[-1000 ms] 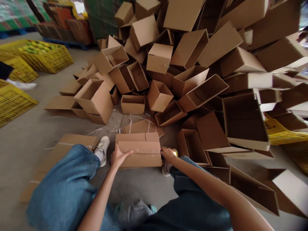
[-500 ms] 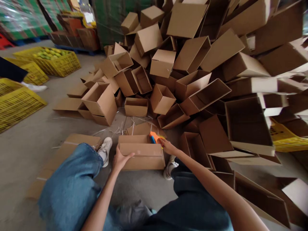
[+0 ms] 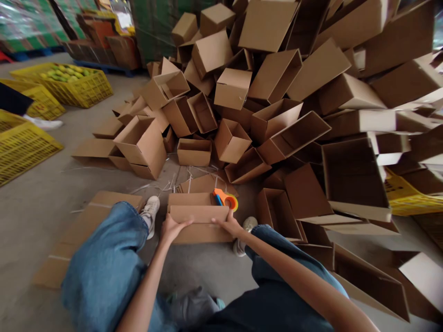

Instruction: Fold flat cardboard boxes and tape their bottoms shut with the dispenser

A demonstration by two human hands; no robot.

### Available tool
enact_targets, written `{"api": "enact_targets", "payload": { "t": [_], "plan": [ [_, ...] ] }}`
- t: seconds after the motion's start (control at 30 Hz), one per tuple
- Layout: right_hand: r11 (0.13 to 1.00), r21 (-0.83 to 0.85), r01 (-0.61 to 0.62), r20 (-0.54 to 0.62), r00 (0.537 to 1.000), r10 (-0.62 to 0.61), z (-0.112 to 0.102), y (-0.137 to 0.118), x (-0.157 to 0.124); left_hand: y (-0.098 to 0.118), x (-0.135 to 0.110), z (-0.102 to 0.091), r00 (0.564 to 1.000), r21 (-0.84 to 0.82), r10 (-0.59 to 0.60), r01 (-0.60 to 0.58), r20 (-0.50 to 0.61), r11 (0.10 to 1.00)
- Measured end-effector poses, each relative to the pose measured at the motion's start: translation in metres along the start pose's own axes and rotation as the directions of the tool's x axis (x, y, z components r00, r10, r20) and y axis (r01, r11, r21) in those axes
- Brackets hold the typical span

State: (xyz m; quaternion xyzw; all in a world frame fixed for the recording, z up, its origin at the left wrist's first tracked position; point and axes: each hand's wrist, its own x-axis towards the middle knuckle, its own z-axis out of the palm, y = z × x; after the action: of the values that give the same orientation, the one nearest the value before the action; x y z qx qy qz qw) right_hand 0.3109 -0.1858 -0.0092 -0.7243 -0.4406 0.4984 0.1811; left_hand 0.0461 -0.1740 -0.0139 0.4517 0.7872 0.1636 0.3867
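Note:
Between my feet stands a small cardboard box [image 3: 203, 234], a flap raised along its near side. My left hand [image 3: 172, 228] grips its left end, thumb laid along the front. At the right end my right hand [image 3: 230, 225] holds the same box, its thumb across the front and the other fingers mostly hidden behind the flap. An orange tape dispenser [image 3: 221, 196] with a roll of yellow tape rests on the box's far right part, just beyond my right hand and apart from it.
A big heap of open cardboard boxes [image 3: 233, 87] rises in front and to the right. A flattened carton [image 3: 74, 233] lies by my left leg. Yellow crates [image 3: 93, 90] stand at the left, one holding green-yellow fruit, near another person's foot [image 3: 44, 123].
My right hand has let go of the tape dispenser, leaving it on the box, and has moved down to take hold of the box's right end. My left hand stays at the left end.

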Motion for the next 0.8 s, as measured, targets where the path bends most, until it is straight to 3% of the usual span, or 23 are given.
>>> {"api": "enact_targets", "payload": {
  "t": [0.23, 0.57, 0.8],
  "plan": [
    [0.994, -0.025, -0.107, -0.112, 0.988, 0.104, 0.006, 0.008, 0.003, 0.006, -0.006, 0.005, 0.998, 0.09, -0.021, 0.026, -0.061, 0.996],
    [0.988, -0.074, -0.137, -0.208, 0.971, 0.119, 0.018, 0.002, 0.0, 0.018, -0.012, 0.005, 0.99, 0.159, -0.097, 0.112, -0.098, 0.981],
    [0.999, 0.035, -0.005, -0.185, 0.983, 0.011, 0.014, 0.02, 0.002, 0.0, -0.006, 0.003, 0.998, 0.091, -0.012, 0.017, -0.057, 0.996]
  ]
}}
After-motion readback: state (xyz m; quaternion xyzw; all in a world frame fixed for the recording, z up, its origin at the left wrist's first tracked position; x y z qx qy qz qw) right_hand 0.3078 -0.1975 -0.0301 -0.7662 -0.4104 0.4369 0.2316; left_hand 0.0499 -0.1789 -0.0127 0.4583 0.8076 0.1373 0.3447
